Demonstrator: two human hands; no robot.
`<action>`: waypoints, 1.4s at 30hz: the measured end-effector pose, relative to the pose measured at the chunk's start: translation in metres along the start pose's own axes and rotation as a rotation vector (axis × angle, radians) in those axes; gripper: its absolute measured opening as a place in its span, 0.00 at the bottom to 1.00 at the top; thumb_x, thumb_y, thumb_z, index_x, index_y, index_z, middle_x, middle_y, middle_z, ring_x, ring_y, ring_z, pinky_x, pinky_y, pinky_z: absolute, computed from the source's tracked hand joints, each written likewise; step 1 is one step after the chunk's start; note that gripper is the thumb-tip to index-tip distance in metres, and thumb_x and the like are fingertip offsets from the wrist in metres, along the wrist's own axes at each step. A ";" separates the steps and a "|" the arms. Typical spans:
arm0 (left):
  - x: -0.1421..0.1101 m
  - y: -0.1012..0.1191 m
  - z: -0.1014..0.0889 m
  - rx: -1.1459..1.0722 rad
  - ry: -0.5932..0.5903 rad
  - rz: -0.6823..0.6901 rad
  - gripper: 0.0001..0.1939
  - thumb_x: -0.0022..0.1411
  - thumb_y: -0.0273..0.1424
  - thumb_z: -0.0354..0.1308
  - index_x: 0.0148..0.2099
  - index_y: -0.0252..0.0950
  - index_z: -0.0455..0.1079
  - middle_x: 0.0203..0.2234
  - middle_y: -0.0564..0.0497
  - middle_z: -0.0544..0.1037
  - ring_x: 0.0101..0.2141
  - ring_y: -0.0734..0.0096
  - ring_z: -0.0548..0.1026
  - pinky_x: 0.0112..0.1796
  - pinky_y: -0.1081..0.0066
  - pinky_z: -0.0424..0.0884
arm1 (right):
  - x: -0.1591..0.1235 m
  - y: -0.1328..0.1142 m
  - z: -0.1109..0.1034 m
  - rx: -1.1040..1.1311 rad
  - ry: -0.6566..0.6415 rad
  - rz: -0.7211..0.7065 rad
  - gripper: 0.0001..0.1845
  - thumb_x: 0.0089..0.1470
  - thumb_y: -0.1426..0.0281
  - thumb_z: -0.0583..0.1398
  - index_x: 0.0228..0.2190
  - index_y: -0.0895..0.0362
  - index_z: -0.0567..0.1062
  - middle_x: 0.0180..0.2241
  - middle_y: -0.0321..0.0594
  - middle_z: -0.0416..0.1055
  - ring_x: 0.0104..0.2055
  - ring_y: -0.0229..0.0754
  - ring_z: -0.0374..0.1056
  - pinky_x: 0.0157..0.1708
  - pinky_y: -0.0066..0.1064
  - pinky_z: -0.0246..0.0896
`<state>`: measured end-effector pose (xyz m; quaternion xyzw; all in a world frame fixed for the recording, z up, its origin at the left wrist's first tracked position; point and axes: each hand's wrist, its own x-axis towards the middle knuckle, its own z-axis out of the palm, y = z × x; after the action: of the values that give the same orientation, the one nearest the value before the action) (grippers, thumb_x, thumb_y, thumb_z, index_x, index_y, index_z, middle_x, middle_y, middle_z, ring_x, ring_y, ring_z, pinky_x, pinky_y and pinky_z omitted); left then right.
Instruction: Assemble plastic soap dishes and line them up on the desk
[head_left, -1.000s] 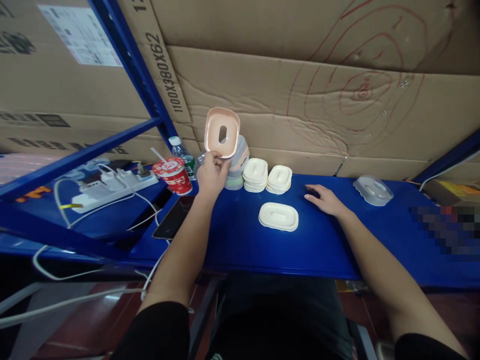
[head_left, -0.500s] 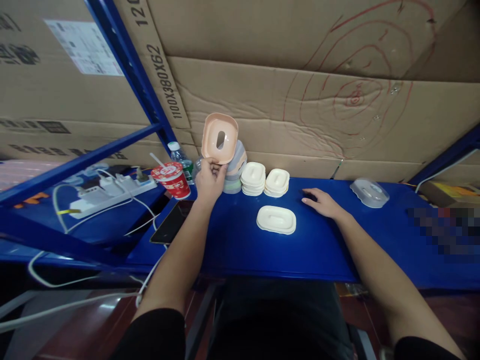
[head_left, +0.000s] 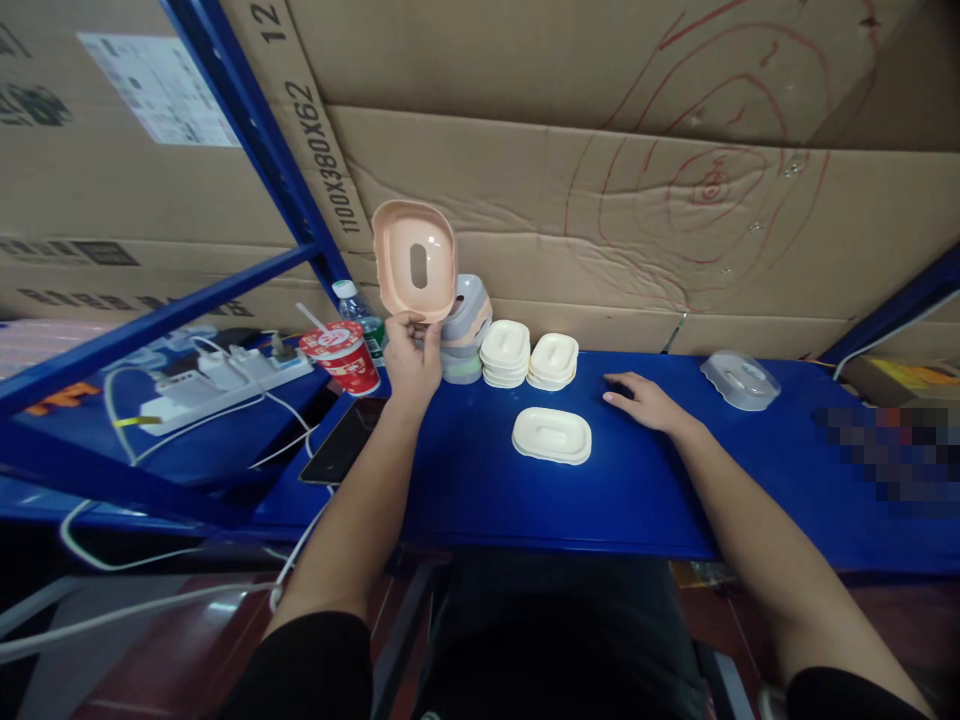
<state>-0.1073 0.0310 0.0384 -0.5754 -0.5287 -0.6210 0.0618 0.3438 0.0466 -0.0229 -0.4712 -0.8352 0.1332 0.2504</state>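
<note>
My left hand (head_left: 414, 362) pinches the lower edge of a peach plastic piece (head_left: 397, 270), a shallow rounded shell with an oval slot in its middle. It is held upright in the air, its hollow side toward me. Just behind and right of it stands a stack of grey, peach and green shells (head_left: 466, 335), partly hidden by the hand. Two stacks of cream plastic pieces (head_left: 505, 350) (head_left: 553, 358) sit to the right. Nearer to me lies another cream piece (head_left: 552, 435), apparently doubled. My right hand (head_left: 641, 400) rests on the blue table with fingers stretched out, holding nothing.
A clear plastic shell (head_left: 741, 380) lies at the right. Left of my hand stand a red cup (head_left: 345, 360) with a straw and a bottle (head_left: 358, 315). A dark tablet (head_left: 341, 445), a power strip (head_left: 225, 390) and white cables lie left. Cardboard (head_left: 525, 190) backs the blue table (head_left: 480, 490).
My left hand has shifted the peach shell slightly left and up, uncovering more of the stack behind it. My right hand stays in place.
</note>
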 end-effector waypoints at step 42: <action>-0.068 0.066 0.024 0.187 -1.112 -0.039 0.18 0.70 0.47 0.54 0.43 0.42 0.79 0.34 0.46 0.84 0.35 0.55 0.81 0.35 0.65 0.69 | -0.021 -0.142 0.008 -0.369 -0.190 0.055 0.49 0.39 0.24 0.63 0.42 0.53 0.79 0.36 0.49 0.80 0.38 0.61 0.78 0.31 0.43 0.66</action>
<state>-0.0242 -0.0159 0.0186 -0.7982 -0.5451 -0.1758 -0.1869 0.2455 -0.0452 0.0293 -0.5171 -0.8520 0.0285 0.0763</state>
